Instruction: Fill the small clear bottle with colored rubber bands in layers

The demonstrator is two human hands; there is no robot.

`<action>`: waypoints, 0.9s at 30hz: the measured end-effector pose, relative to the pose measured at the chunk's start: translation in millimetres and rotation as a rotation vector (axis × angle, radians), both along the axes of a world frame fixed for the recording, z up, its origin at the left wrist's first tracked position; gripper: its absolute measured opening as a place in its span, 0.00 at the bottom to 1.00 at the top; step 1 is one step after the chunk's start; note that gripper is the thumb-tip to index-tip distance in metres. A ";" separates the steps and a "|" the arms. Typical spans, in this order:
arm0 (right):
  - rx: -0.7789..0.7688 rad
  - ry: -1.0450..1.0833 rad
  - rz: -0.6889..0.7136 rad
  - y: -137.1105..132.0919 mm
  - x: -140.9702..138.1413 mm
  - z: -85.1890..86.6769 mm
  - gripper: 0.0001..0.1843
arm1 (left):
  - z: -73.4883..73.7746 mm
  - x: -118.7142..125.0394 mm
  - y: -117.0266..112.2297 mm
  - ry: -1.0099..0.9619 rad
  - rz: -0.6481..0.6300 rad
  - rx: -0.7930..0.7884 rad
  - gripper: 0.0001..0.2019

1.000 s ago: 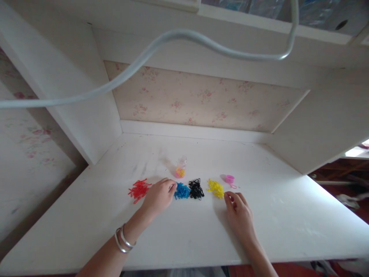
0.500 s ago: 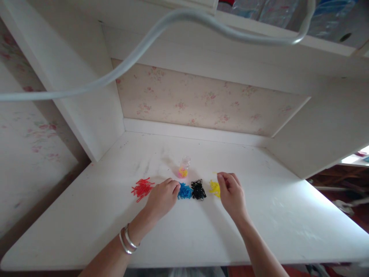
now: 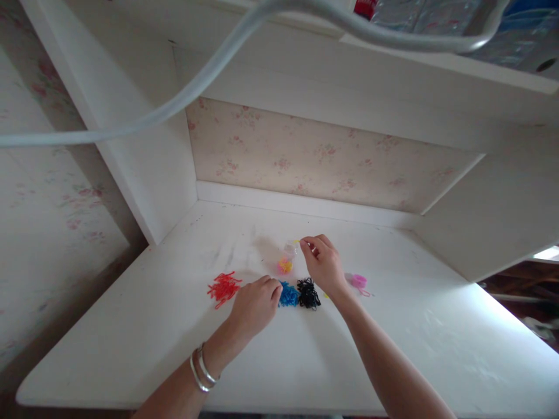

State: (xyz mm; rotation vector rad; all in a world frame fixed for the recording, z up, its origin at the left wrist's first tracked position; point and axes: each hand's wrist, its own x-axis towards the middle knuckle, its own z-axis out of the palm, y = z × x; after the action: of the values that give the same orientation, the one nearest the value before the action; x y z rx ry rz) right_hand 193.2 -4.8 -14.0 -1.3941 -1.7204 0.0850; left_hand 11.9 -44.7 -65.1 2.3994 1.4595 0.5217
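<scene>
Small piles of tiny rubber bands lie in a row on the white desk (image 3: 152, 326): red (image 3: 223, 287), blue (image 3: 289, 294) and black (image 3: 308, 293). The yellow pile is hidden behind my right wrist. My right hand (image 3: 322, 263) is raised over the mouth of a small clear jar (image 3: 287, 258) that holds pink and yellow bands. Its fingertips pinch a yellow band. My left hand (image 3: 255, 305) rests on the desk with curled fingers, touching the blue pile. Whether it holds anything does not show.
A pink lid (image 3: 359, 281) lies right of my right wrist. White side panels wall the desk on the left and right, with a shelf overhead. A pale cable (image 3: 183, 102) hangs across the top of the view.
My right hand rose from the yellow pile and moved left to the clear jar, carrying a yellow band. My left hand stayed by the blue pile.
</scene>
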 end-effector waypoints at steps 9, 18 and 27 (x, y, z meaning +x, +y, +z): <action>0.007 -0.006 0.013 3.3 0.7 -5.3 0.14 | -3.1 0.6 -0.6 -0.036 -0.005 0.005 0.15; -0.151 0.112 -0.209 -32.2 59.4 -52.1 0.21 | 0.2 3.2 -2.9 -0.040 -0.010 -0.016 0.15; -0.284 0.116 -0.369 -84.6 113.5 -97.3 0.23 | -2.9 32.3 -8.8 -0.022 -0.090 0.024 0.12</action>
State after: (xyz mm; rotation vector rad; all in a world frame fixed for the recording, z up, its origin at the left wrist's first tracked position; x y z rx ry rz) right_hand 306.7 -89.4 -111.3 -1.8574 -1.3700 0.2066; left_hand 44.3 -53.5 -68.0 2.4569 1.3359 0.5457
